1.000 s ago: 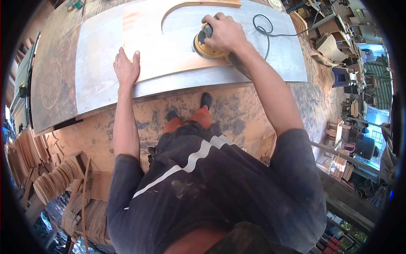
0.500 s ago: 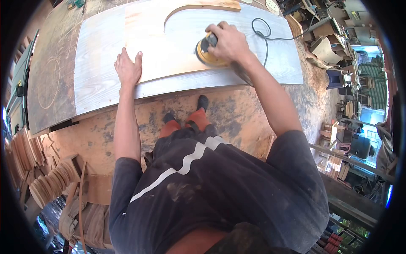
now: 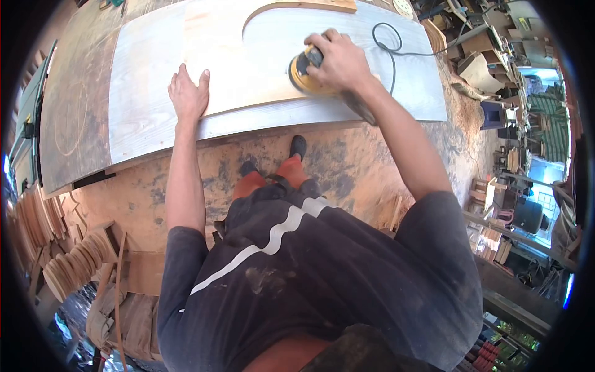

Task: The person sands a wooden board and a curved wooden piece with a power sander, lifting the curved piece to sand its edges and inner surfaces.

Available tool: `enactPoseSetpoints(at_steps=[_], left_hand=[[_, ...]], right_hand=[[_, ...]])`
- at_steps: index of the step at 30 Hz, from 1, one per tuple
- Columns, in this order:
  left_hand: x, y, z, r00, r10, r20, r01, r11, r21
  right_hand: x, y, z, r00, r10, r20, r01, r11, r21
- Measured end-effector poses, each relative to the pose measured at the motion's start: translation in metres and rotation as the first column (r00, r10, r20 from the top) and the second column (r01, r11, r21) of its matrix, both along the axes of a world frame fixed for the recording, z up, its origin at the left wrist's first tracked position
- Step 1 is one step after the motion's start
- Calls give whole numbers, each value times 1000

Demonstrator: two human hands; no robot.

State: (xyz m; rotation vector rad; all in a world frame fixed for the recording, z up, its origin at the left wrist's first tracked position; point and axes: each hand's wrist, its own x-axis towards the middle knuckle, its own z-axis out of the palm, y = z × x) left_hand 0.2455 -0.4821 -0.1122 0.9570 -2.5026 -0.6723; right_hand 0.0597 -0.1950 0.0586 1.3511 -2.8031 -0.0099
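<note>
My right hand [image 3: 343,64] grips a yellow-and-black random orbital sander [image 3: 302,73] from above. The sander rests on a pale wooden panel [image 3: 229,77] with a curved cutout along its far side. Its dark dust container [image 3: 359,106] points back toward me, partly under my wrist. My left hand [image 3: 189,96] lies flat at the panel's near left edge, thumb spread from the fingers. Beneath the panel is a grey wood-grain board [image 3: 141,87] on the workbench [image 3: 77,118].
A black cord [image 3: 393,46] loops over the board's right part and runs off toward the cluttered shelves. Sawdust [image 3: 462,118] covers the floor at right. Round wooden pieces [image 3: 77,266] stand in a row at lower left. A perforated disc [image 3: 403,7] lies at the bench's far edge.
The sander and my right hand have shifted very slightly to the right. My left hand stays at the same spot on the panel, and the whole view has moved a little.
</note>
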Motion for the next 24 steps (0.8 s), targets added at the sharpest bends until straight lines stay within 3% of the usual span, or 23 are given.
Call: enactPoseSetpoints(at_steps=[4, 9, 24], left_hand=[[0, 0, 1, 1000, 3, -22, -2, 1000, 17], [1, 2, 3, 1000, 19, -16, -18, 999, 50], [3, -2, -6, 997, 31, -75, -24, 995, 94]], right_hand=[[-24, -21, 8, 998, -69, 4, 69, 995, 78], [29, -39, 10, 999, 19, 51, -22, 998, 51], [59, -128, 7, 982, 180, 65, -180, 984, -7]])
